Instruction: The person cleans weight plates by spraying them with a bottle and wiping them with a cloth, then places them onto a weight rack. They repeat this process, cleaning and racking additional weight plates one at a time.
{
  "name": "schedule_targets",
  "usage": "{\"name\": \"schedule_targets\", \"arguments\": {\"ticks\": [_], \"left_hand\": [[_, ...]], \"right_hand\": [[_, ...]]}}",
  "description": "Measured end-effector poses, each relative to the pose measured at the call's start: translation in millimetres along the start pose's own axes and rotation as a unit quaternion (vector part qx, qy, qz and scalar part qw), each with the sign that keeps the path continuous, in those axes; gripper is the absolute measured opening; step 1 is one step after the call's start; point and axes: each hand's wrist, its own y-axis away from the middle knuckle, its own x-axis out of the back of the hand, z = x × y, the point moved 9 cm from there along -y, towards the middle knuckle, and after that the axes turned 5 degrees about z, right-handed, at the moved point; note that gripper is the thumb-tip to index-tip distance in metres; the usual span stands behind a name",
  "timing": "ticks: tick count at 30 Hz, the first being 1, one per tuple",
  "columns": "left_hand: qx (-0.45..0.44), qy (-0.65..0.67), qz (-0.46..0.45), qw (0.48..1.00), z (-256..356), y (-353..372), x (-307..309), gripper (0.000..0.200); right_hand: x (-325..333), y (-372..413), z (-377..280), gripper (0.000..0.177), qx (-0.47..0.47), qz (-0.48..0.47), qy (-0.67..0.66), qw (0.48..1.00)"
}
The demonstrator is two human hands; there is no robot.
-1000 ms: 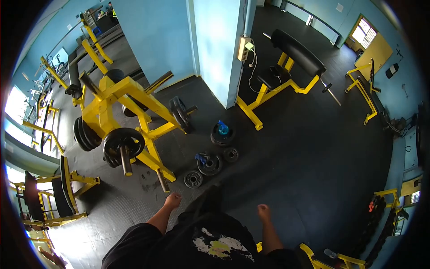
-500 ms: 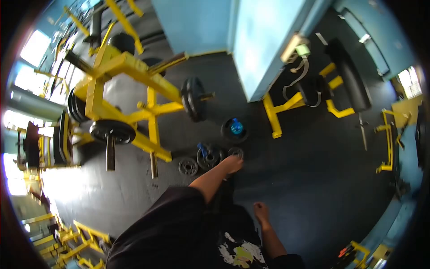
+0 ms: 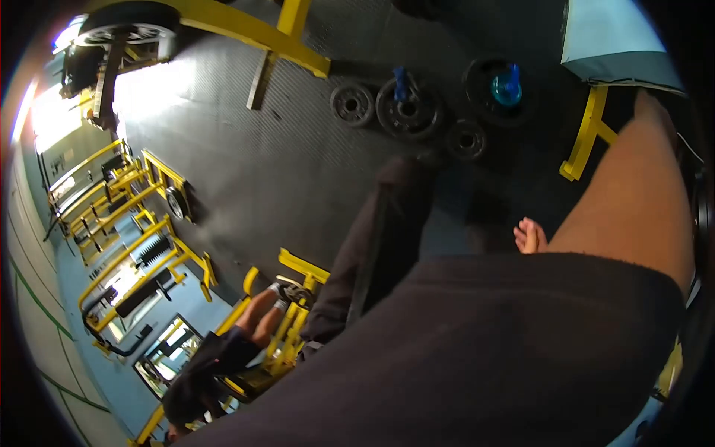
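My left arm in its black sleeve crosses the foreground, and its bare forearm reaches up along the right side. At its far end my left hand is dim, near the blue pillar's base; its fingers cannot be made out. Beyond the sleeve's edge shows part of my right hand, fingers loosely curled and nothing visible in them. On the black floor lie a weight plate, a larger plate with a blue object on it, and a small plate. A blue bottle stands on another dark plate.
A yellow bench foot and a blue pillar stand at the right. Yellow rack beams cross the top left, with a loaded plate. Another person leans over yellow equipment at the lower left. More machines line the wall.
The view has swung left and lower. My left hand has moved away from the small plate, which stays on the floor. The other person has come into view.
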Motion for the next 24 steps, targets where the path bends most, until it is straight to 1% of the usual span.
{"name": "schedule_targets", "arguments": {"ticks": [2, 3, 4, 5, 7, 9, 10, 11, 13, 14, 15, 16, 17, 18, 19, 20, 21, 22, 23, 24], "left_hand": [[0.037, -0.017, 0.022, 0.999, -40, -4, -12, 0.024], [0.052, -0.023, 0.035, 0.998, -59, -5, -15, 0.025], [0.059, -0.032, 0.054, 0.996, -80, -8, -16, 0.026], [0.071, -0.034, 0.072, 0.994, -101, -9, -17, 0.027], [0.092, -0.041, 0.100, 0.990, -149, -5, -22, 0.029], [0.123, -0.049, 0.103, 0.986, -203, 10, -34, 0.031], [0.131, -0.058, 0.105, 0.984, -222, 19, -36, 0.032], [0.120, -0.037, 0.143, 0.982, -241, 39, -38, 0.034], [0.056, -0.024, 0.169, 0.984, -280, 82, -38, 0.037], [0.049, -0.044, 0.171, 0.983, -298, 103, -33, 0.042], [0.120, -0.020, 0.150, 0.981, -320, 129, -29, 0.043], [0.161, -0.026, 0.137, 0.977, -344, 153, -24, 0.044], [0.206, -0.027, 0.126, 0.970, -366, 177, -23, 0.045], [0.201, -0.034, 0.143, 0.968, -366, 191, -12, 0.045], [0.262, -0.096, 0.064, 0.958, -373, 205, -12, 0.046], [0.324, -0.153, -0.021, 0.933, -378, 220, -15, 0.046], [0.327, -0.154, -0.018, 0.932, -372, 226, -12, 0.046], [0.299, -0.109, 0.044, 0.947, -359, 224, -1, 0.047], [0.266, -0.064, 0.111, 0.955, -346, 220, 13, 0.048], [0.266, -0.074, 0.119, 0.954, -342, 227, 16, 0.048]], "right_hand": [[-20, -31, -31, 0.041, 0.042, 0.022, 0.037, 0.998], [-16, -76, -1, 0.040, -0.005, -0.009, 0.036, 0.999], [1, -139, 24, 0.039, -0.042, -0.030, 0.035, 0.998], [0, -152, 10, 0.037, -0.013, -0.024, 0.036, 0.999], [-34, -132, -45, 0.033, 0.087, 0.011, 0.029, 0.996], [-56, -137, -78, 0.029, 0.137, 0.023, 0.030, 0.990], [-61, -172, -65, 0.029, 0.075, -0.004, 0.030, 0.997], [-68, -190, -83, 0.033, 0.124, -0.015, 0.061, 0.990], [-95, -205, -115, 0.039, 0.214, -0.044, 0.100, 0.971], [-102, -207, -125, 0.040, 0.248, -0.061, 0.109, 0.961], [-110, -209, -135, 0.035, 0.313, -0.067, 0.098, 0.942], [-119, -216, -141, 0.035, 0.330, -0.072, 0.091, 0.937], [-127, -220, -145, 0.029, 0.357, -0.066, 0.142, 0.921], [-133, -223, -152, 0.024, 0.384, -0.059, 0.194, 0.901], [-138, -224, -162, 0.024, 0.434, -0.042, 0.200, 0.877], [-141, -226, -167, 0.024, 0.443, -0.045, 0.198, 0.873], [-141, -220, -175, 0.024, 0.457, -0.023, 0.226, 0.860], [-140, -212, -185, 0.025, 0.473, 0.002, 0.253, 0.844], [-141, -200, -194, 0.026, 0.488, 0.013, 0.236, 0.840], [-141, -187, -198, 0.027, 0.504, 0.024, 0.219, 0.835]]}}
